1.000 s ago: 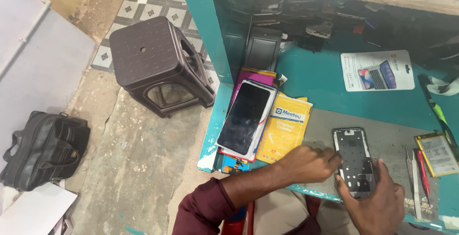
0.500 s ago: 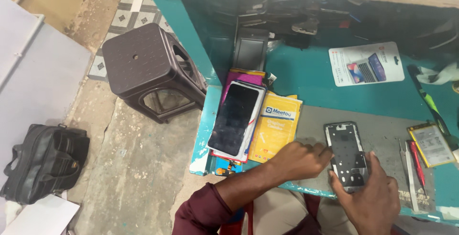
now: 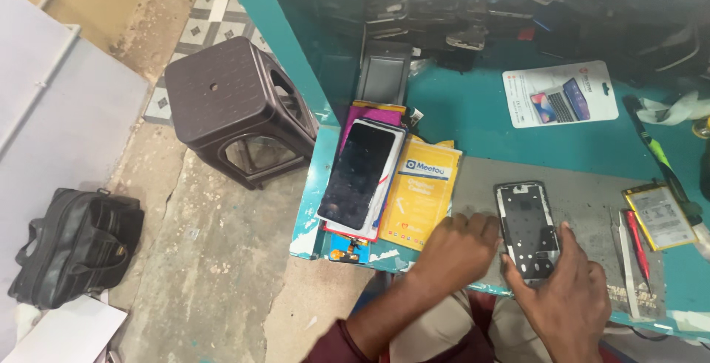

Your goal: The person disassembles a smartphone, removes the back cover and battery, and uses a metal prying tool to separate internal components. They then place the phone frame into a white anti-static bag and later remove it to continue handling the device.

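Note:
An opened phone body (image 3: pixel 525 222), back cover off and metal insides showing, lies on a grey work mat (image 3: pixel 584 200) on a teal bench. My right hand (image 3: pixel 569 304) grips its lower end, thumb on the left edge. My left hand (image 3: pixel 455 248) rests on the mat just left of the phone. Its fingers are lightly bent, the tips are at the phone's side, and it holds nothing.
Left of the mat lie a yellow packet (image 3: pixel 423 193) and a stack topped by a black phone screen (image 3: pixel 359 174). A flat battery (image 3: pixel 658 216), a red tool (image 3: pixel 637 241) and a green screwdriver (image 3: pixel 654 152) lie right. A white card (image 3: pixel 560 95) lies behind. A brown stool (image 3: pixel 229 104) and black bag (image 3: pixel 74 245) stand on the floor.
The view has drifted a little. Both hands stay at the phone body, the right one gripping its lower end as before.

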